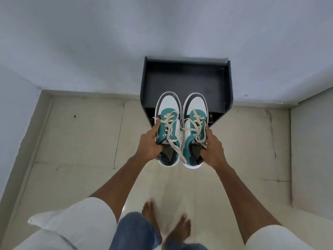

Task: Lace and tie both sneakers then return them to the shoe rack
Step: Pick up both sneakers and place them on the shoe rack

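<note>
Two white, teal and dark grey sneakers with cream laces hang side by side in the air, toes pointing away from me. My left hand (149, 144) grips the left sneaker (168, 112) at its outer side and collar. My right hand (212, 148) holds the right sneaker (195, 109) the same way. Both shoes are laced, with loose loops and ends lying over the tongues. Just beyond and below the toes stands the dark shoe rack (185, 82), its top shelf bare. The sneakers overlap the rack's front edge in view.
The rack stands against a pale wall (162, 29). Beige floor tiles (81, 134) spread around it. A side wall (311, 150) juts in at the right. My bare feet (180, 226) stand on the tiles below the shoes.
</note>
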